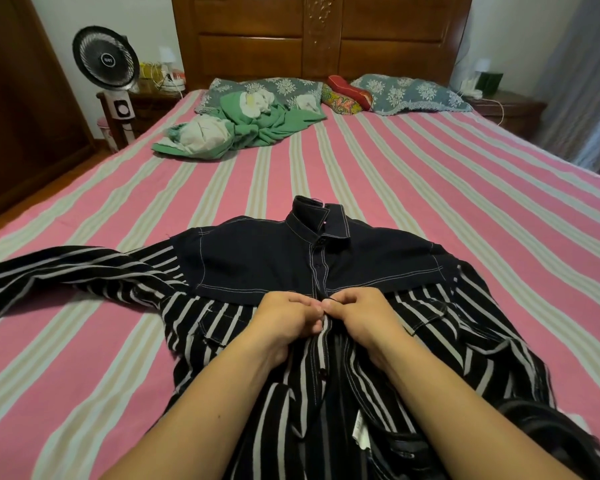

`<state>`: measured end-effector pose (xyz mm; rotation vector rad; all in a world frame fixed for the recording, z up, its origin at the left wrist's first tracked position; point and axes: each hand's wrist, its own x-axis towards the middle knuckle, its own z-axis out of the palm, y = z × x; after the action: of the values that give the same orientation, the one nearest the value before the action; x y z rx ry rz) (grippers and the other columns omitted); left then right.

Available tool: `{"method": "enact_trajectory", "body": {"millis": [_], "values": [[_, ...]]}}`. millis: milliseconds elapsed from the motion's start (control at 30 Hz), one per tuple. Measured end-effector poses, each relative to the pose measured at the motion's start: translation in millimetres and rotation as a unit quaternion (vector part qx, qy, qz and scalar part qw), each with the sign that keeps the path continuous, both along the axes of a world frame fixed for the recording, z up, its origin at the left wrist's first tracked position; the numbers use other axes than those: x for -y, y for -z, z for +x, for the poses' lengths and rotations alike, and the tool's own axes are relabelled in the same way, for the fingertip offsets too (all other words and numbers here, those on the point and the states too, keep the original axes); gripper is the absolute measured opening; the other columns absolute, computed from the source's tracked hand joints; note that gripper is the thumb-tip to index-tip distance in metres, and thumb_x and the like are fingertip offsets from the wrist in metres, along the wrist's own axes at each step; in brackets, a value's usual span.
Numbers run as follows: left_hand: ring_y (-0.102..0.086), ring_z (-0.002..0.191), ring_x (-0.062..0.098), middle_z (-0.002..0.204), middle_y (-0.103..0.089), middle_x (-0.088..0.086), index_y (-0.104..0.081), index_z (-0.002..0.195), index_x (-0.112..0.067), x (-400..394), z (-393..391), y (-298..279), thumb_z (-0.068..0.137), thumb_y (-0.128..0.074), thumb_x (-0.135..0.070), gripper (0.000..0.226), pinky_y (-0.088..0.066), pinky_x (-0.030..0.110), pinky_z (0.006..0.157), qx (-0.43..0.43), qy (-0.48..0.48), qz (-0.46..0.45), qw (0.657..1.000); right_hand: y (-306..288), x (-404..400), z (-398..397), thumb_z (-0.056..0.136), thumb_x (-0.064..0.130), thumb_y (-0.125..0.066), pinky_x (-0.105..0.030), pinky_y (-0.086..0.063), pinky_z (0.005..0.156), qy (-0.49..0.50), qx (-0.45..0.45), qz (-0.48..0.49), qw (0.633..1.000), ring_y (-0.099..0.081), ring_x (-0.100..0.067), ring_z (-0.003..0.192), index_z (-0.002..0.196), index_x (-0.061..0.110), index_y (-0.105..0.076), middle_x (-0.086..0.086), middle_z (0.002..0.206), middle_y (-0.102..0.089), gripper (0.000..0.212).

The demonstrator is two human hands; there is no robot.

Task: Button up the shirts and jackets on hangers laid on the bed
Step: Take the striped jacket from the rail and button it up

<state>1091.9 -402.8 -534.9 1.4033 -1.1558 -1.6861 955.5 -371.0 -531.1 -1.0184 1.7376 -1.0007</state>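
A dark shirt (257, 265) with a navy yoke and black-and-white striped body lies face up on the bed, collar pointing away from me. Its placket is closed from the collar down to my hands. My left hand (284, 318) and my right hand (364, 313) meet at the placket where the navy yoke ends, fingers curled and pinching the two front edges together. Below my hands the front lies apart, and a dark button (324, 373) shows on the striped edge. The hanger is hidden inside the shirt.
The bed (465, 209) has a pink striped sheet. A crumpled green and white cloth (236, 129) and patterned pillows (409, 93) lie near the wooden headboard. A fan (106, 58) stands at the left bedside. A dark object (548, 431) sits at my lower right.
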Motion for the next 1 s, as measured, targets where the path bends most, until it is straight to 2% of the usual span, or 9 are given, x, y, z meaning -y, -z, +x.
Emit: {"method": "enact_trajectory", "body": {"millis": [133,233,367,500,600,700,800,900,1000], "values": [[-0.061,0.053,0.014,0.069,-0.069,0.014,-0.073,0.085,0.006,0.7,0.3,0.5,0.088,-0.063,0.013,0.013,-0.055,0.024,0.059,-0.026,-0.009,0.020,0.999,-2.3,-1.7,-0.4,0.085,0.016,-0.078,-0.031,-0.060,0.077,0.010,0.026,-0.005,1.000,-0.074,-0.019,0.080,0.080,0.012,-0.078,-0.005,0.078,-0.077,0.006],[-0.064,0.060,0.017,0.075,-0.071,0.016,-0.074,0.088,0.006,1.1,0.7,-0.2,0.090,-0.063,0.012,0.012,-0.056,0.023,0.059,-0.048,-0.026,0.035,0.998,-8.0,-4.9,-3.8,0.085,0.005,-0.075,-0.030,-0.060,0.071,0.016,0.122,-0.003,0.992,-0.075,-0.022,0.077,0.083,0.005,-0.078,-0.013,0.081,-0.077,0.004],[-0.067,0.064,0.017,0.071,-0.070,0.013,-0.073,0.082,0.002,1.2,0.3,-2.8,0.092,-0.059,0.014,0.021,-0.057,0.021,0.057,-0.069,-0.034,0.053,0.996,-14.1,-4.1,-10.0,0.090,0.006,-0.067,-0.022,-0.052,0.062,-0.017,0.179,0.028,0.983,-0.071,-0.017,0.076,0.095,0.001,-0.078,-0.015,0.090,-0.077,0.013],[-0.065,0.058,0.015,0.068,-0.069,0.012,-0.069,0.084,0.003,0.0,-0.3,-6.8,0.094,-0.054,0.015,0.022,-0.054,0.018,0.052,-0.067,-0.036,0.058,0.995,-15.8,-2.5,-12.3,0.097,-0.010,-0.046,-0.021,-0.055,0.061,-0.022,0.252,0.077,0.964,-0.063,-0.013,0.068,0.101,-0.005,-0.069,-0.011,0.077,-0.067,0.025],[-0.063,0.060,0.015,0.074,-0.067,0.014,-0.069,0.091,0.005,0.1,0.3,-8.4,0.095,-0.053,0.014,0.019,-0.051,0.017,0.051,-0.058,-0.031,0.056,0.996,-17.0,-4.7,-9.4,0.095,-0.014,-0.049,-0.021,-0.060,0.063,-0.015,0.287,0.079,0.954,-0.065,-0.014,0.065,0.097,-0.004,-0.067,-0.010,0.069,-0.068,0.020],[-0.060,0.056,0.013,0.069,-0.067,0.010,-0.071,0.088,0.004,0.4,-2.4,-9.5,0.095,-0.058,0.004,0.014,-0.050,0.020,0.053,-0.028,-0.042,0.038,0.998,-13.2,-5.1,-4.5,0.093,-0.012,-0.054,-0.021,-0.059,0.061,0.000,0.284,0.067,0.956,-0.066,-0.013,0.066,0.104,-0.006,-0.067,-0.012,0.079,-0.069,0.018],[-0.048,0.046,0.010,0.055,-0.056,0.001,-0.068,0.077,-0.005,-1.7,-3.8,-9.2,0.095,-0.069,-0.022,0.024,-0.043,0.023,0.051,0.018,-0.008,-0.001,1.000,-7.7,-6.1,0.1,0.092,-0.013,-0.052,-0.021,-0.057,0.062,0.014,0.254,0.051,0.966,-0.067,-0.012,0.064,0.103,-0.004,-0.069,-0.013,0.083,-0.071,0.022],[-0.063,0.061,0.018,0.061,-0.069,0.002,-0.073,0.076,-0.010,-5.2,-5.9,-2.5,0.091,-0.074,-0.026,0.022,-0.055,0.034,0.065,0.100,-0.020,-0.067,0.993,-6.7,-8.6,5.5,0.090,-0.014,-0.051,-0.022,-0.057,0.062,0.012,0.237,0.038,0.971,-0.067,-0.013,0.063,0.098,-0.003,-0.071,-0.011,0.076,-0.071,0.023],[-0.072,0.076,0.024,0.073,-0.076,0.007,-0.077,0.072,-0.015,-8.2,-6.3,-0.7,0.090,-0.075,-0.022,0.019,-0.061,0.046,0.084,0.094,-0.054,-0.076,0.991,-7.8,-10.3,6.8,0.090,-0.014,-0.053,-0.023,-0.056,0.062,0.017,0.238,0.038,0.970,-0.067,-0.013,0.065,0.102,-0.005,-0.070,-0.012,0.082,-0.071,0.022]]}}
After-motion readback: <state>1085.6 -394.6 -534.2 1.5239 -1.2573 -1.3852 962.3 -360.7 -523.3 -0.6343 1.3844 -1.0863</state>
